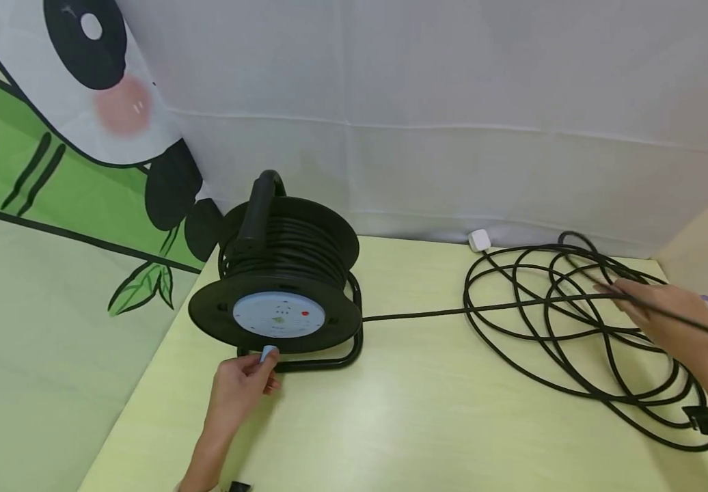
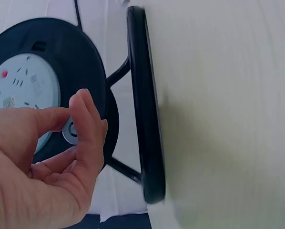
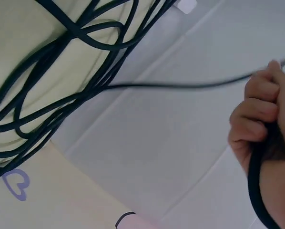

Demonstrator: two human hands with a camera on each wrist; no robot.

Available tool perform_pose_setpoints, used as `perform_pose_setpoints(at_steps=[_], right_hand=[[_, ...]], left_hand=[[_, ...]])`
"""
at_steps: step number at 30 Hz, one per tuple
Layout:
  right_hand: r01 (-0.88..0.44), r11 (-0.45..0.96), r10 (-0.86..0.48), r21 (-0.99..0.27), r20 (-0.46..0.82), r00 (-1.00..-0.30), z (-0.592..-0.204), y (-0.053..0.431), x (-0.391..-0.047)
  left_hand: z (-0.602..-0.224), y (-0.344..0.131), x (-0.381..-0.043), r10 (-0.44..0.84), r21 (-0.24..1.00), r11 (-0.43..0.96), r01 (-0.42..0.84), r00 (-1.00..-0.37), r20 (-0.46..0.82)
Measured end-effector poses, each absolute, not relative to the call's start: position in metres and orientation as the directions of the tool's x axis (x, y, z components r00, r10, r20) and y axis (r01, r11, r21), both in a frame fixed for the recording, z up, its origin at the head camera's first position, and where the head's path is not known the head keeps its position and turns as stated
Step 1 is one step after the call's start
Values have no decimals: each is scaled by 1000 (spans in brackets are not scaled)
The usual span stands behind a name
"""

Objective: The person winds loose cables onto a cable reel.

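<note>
1. The left hand's grip [image 1: 238, 386] pinches a small pale blue knob [image 1: 266, 352] between thumb and fingers, at the near edge of the reel.
2. The right hand's grip [image 3: 271, 114] has its fingers curled round a black cable [image 1: 415, 315], raised at the right side of the desk [image 1: 391, 430].
3. The cable reel [image 1: 286, 270] stands at the back left of the desk: two round black flanges, a thick band of cable wound between them, an upright black handle [image 1: 258, 212] on top and a tubular black stand [image 1: 323, 364] below.
4. Its front carries a round whitish panel [image 1: 279, 324] with socket slots, a red spot and a small greenish mark.
5. From the reel the cable runs nearly straight rightward, across loose, overlapping loops [image 1: 600, 331] lying on the desk; a white plug [image 1: 480, 240] sits by the far edge.
6. Fingers cover part of the knob; the panel's small print is unreadable.
7. The front flange and handle block some of the winding. The right wrist view cuts off that hand at its edge, and the strand leading to it is blurred. The plug's pins cannot be made out.
</note>
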State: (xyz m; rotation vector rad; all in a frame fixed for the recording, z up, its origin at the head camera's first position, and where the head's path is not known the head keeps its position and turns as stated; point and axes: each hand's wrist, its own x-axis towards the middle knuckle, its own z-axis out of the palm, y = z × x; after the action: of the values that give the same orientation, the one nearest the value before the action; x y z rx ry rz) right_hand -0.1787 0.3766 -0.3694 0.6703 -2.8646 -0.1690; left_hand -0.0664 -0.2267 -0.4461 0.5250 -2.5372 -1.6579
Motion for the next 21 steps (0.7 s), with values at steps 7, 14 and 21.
perform_pose_setpoints(at_steps=[7, 14, 21], right_hand=[[-578, 816, -555, -17, 256, -792, -370, 379, -174], [-550, 835, -528, -28, 245, -813, -348, 384, -169], [-489, 872, -469, -16, 258, -845, -345, 400, -163]], left_hand=[[-437, -240, -62, -360, 900, 348, -263, -924, -131], [-437, -244, -61, -362, 901, 335, -276, -921, -148], [-430, -256, -61, -376, 924, 279, -263, -915, -147]])
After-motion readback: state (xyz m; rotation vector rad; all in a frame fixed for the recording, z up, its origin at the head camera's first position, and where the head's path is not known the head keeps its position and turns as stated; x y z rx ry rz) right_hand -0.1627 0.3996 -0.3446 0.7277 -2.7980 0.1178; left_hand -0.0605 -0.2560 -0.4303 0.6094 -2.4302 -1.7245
